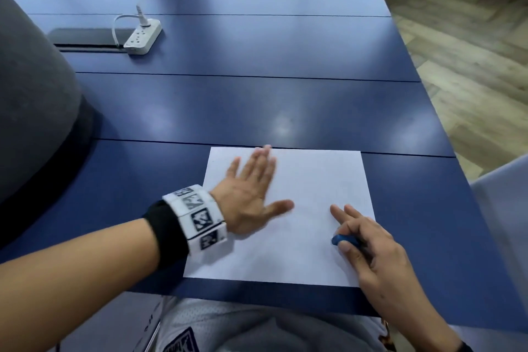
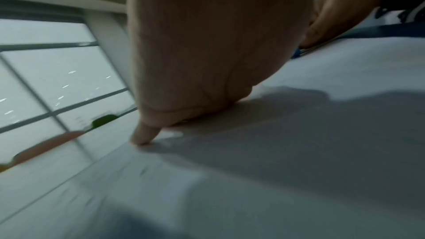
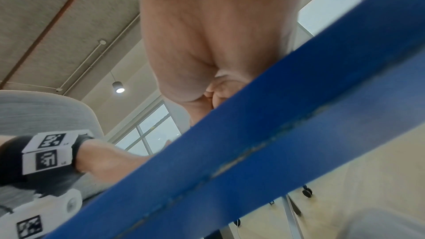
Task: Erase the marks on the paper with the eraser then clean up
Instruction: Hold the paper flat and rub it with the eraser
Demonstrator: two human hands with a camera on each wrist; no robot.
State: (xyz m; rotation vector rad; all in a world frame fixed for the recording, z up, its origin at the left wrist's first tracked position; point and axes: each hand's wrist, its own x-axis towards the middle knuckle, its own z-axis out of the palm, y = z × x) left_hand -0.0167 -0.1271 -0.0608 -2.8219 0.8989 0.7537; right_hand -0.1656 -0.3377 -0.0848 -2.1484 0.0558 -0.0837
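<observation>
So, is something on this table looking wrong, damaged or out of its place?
Nothing stands out. The paper lies flat and uncreased on the blue table, the left hand flat on it, the right hand holding the blue eraser. No marks show.

Hidden or unclear from my seat: eraser [image 1: 345, 240] mostly buried in my right hand [image 1: 368, 248]; left hand [image 1: 251, 194] motion-blurred; any marks on the paper [image 1: 300, 180] too faint to tell; table edge [image 3: 253, 143] blocks my right fingers
</observation>
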